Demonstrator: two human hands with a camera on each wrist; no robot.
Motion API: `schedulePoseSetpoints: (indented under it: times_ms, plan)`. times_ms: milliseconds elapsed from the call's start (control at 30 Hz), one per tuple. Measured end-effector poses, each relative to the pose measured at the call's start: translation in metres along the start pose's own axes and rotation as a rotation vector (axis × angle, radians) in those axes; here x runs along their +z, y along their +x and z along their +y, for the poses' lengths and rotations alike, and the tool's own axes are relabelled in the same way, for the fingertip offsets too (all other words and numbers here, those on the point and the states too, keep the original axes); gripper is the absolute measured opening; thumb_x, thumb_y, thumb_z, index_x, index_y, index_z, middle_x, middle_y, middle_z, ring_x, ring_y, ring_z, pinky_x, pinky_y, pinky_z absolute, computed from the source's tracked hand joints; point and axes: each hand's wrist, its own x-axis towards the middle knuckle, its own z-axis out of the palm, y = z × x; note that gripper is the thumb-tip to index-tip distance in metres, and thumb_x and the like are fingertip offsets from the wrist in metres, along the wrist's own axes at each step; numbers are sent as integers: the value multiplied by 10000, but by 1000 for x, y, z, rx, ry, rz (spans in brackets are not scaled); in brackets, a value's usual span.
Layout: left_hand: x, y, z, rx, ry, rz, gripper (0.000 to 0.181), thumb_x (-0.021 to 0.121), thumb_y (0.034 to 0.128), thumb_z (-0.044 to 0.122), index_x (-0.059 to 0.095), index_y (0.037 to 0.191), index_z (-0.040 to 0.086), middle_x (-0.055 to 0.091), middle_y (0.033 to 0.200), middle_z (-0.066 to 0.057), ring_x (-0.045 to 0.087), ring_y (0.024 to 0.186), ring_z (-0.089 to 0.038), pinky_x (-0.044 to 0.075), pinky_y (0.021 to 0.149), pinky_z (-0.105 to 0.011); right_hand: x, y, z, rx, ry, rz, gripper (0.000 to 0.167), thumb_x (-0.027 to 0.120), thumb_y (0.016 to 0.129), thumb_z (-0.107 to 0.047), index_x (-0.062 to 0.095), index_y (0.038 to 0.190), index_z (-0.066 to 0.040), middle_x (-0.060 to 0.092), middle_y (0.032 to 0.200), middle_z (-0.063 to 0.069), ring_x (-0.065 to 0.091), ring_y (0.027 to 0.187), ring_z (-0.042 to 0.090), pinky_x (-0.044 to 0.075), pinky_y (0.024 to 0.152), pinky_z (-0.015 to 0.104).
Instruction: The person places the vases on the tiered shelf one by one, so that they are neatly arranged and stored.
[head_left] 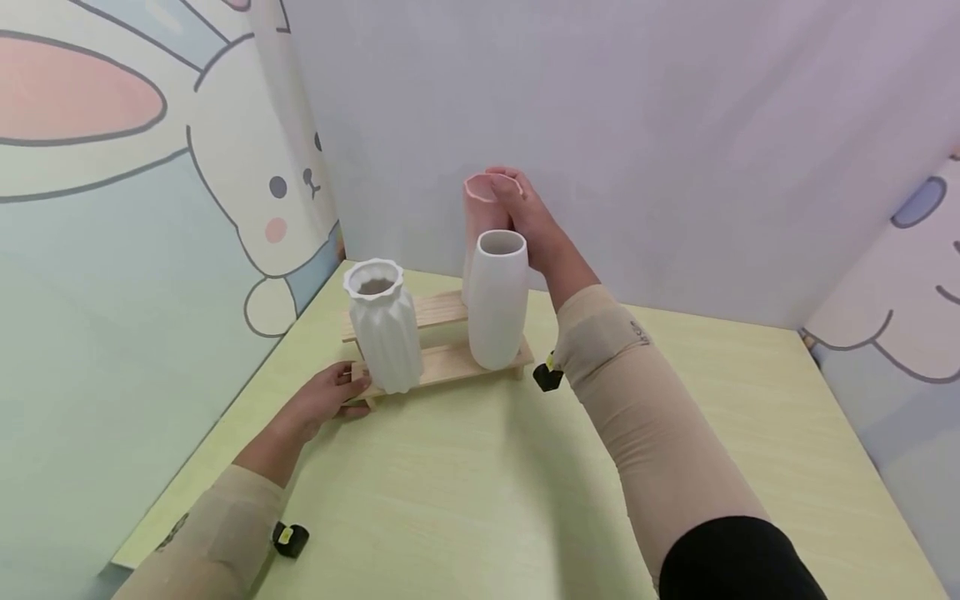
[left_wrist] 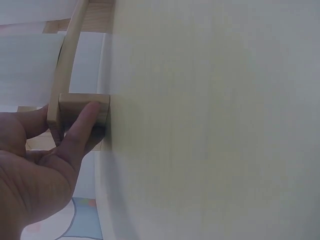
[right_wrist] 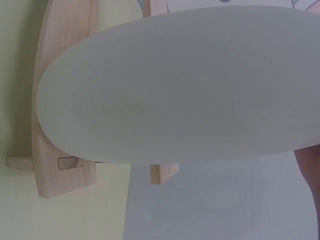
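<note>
A two-step wooden stand (head_left: 448,363) carries three vases. On its lower step are a white fluted vase (head_left: 390,337) at the left and a smooth white vase (head_left: 498,308) at the right. Behind the smooth one, a pink vase (head_left: 482,218) stands on the upper step, partly hidden. My right hand (head_left: 534,218) grips the pink vase near its rim, the thumb over the edge. With the thumb above and fingers beneath, my left hand (head_left: 327,395) holds the left end of the lower step. In the right wrist view the smooth white vase hides most of that hand.
The stand sits on a pale wooden table (head_left: 450,483) close to the grey back wall (head_left: 637,150). A wall with a cartoon rabbit (head_left: 247,158) runs along the left edge. Small black blocks (head_left: 291,540) hang at both sleeves.
</note>
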Motion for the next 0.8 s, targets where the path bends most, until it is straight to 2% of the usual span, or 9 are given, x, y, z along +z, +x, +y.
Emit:
schedulePoseSetpoints:
  times_ms: [167,300,433,667,800]
  plan:
    - [2,3,0,13,8,6,606,511,1038,235,225,1507,-21,390,1469,-263,577,1204,-291,586,919,-361,-5,1,0,-15,27,-32,454,509,988,-462,417,1379,-250,520,1254,81,517,1059,251,521,817,322]
    - [3,5,3,26,38,2,594,493,1046,217,220,1504,-45,387,1465,-283,562,1221,-303,583,926,-367,-14,-1,-4,-5,21,-59,537,435,1018,-469,319,1480,-221,467,1371,92,480,1195,268,474,998,383]
    - [2,10,5,14,60,11,639,527,1032,232,201,1519,-23,367,1485,-279,559,1226,-306,590,912,-365,-26,-3,-11,-14,-31,-36,590,331,1045,-503,215,1544,-212,433,1466,97,448,1303,248,374,1147,426]
    - [-6,12,9,9,60,-4,789,529,1028,318,31,1565,25,303,1526,-299,516,1277,-374,578,939,-406,-43,-15,-27,-35,-31,11,554,335,1051,-484,236,1534,-232,397,1529,74,430,1360,247,345,1183,443]
    - [-15,10,21,55,103,49,811,482,1025,439,21,1575,60,295,1542,-275,415,1358,-422,563,965,-409,-58,-27,-34,-59,-5,51,557,349,1043,-501,256,1524,-235,408,1519,72,423,1379,252,322,1197,469]
